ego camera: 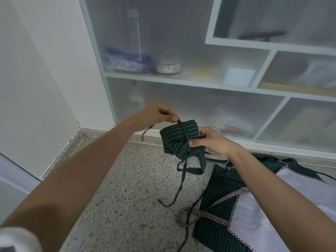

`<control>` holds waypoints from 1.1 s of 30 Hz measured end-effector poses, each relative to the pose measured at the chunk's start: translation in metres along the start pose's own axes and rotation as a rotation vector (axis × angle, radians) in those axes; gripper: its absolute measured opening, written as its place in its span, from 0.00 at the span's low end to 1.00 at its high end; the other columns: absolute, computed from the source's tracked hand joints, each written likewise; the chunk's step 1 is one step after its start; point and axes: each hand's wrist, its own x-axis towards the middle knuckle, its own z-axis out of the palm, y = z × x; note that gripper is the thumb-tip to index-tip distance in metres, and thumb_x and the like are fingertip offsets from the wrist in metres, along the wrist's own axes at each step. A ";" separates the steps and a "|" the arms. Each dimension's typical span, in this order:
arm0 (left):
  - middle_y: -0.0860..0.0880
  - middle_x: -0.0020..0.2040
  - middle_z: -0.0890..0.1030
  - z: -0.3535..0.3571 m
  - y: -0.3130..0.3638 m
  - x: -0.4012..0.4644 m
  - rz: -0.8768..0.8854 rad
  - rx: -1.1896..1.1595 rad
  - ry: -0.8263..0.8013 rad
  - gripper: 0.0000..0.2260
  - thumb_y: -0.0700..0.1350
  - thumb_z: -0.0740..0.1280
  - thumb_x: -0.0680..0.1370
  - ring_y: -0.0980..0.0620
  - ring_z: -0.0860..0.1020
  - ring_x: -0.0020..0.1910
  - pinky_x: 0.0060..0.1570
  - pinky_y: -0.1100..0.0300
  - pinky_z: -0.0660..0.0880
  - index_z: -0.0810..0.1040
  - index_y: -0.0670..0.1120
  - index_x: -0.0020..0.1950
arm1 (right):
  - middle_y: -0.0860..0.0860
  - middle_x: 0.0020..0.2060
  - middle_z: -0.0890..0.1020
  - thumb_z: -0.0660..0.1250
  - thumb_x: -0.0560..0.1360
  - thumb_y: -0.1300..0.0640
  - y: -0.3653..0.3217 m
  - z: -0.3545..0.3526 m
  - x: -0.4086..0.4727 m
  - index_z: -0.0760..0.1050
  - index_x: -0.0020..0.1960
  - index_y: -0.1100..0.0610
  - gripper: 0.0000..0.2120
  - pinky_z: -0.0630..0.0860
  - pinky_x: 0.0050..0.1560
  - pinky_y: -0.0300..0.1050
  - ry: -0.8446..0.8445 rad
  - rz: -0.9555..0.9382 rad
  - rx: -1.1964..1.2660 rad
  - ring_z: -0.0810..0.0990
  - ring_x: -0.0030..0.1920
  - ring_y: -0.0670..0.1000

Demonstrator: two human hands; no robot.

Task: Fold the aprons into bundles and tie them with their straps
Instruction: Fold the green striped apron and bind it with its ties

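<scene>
Reaching fwd w/ both arms over the floor (127, 188), the person holds a folded apron bundle (179, 137) in the air, just in front of the cabinet (181, 80). Left hand (156, 113) is raised, knuckles up, thumb & forefinger pinching a dark strap (183, 130) at the bundle's top edge; the strap's loose end trails left under the hand. Right hand (212, 142) comes in from the right, fingers curled round the bundle's right side, thumb pressing the strap against the cloth.

Bundle is a compact roll, long axis tilted from upper right to lower left. The strap runs across it, top to lower right. More straps hang from its lower end, one thin tie dangling to the floor & curling there.

Bundle cloth: dark green w/ thin pale stripes, soft & creased. Strap: narrow, dark, cord-like. Floor: speckled grey terrazzo.

At lower right, unfolded aprons (254, 206) lie spread on the floor – same striped green, plus pale lilac panels edged w/ red-and-white check trim; a check-trim loop lies at their left edge. Cabinet has frosted translucent doors in white frames, contents blurred.
</scene>
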 end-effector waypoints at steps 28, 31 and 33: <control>0.45 0.58 0.79 0.078 -0.015 -0.021 -0.242 -0.802 0.090 0.13 0.33 0.62 0.77 0.51 0.77 0.59 0.61 0.57 0.74 0.75 0.45 0.60 | 0.61 0.52 0.82 0.71 0.70 0.66 0.003 -0.003 0.004 0.74 0.59 0.61 0.18 0.82 0.36 0.46 0.435 -0.026 0.384 0.82 0.48 0.59; 0.46 0.58 0.79 0.077 -0.014 -0.022 -0.180 -0.824 0.099 0.14 0.32 0.61 0.77 0.52 0.77 0.60 0.62 0.56 0.73 0.75 0.47 0.59 | 0.62 0.53 0.81 0.70 0.70 0.66 0.002 -0.003 0.006 0.74 0.58 0.61 0.17 0.83 0.37 0.47 0.418 -0.027 0.400 0.81 0.48 0.58; 0.45 0.59 0.79 0.078 -0.014 -0.022 -0.140 -0.809 0.137 0.14 0.33 0.62 0.78 0.50 0.77 0.60 0.63 0.55 0.73 0.73 0.45 0.62 | 0.59 0.49 0.82 0.70 0.71 0.65 -0.002 0.000 0.007 0.75 0.54 0.58 0.12 0.82 0.39 0.45 0.435 -0.045 0.386 0.82 0.46 0.55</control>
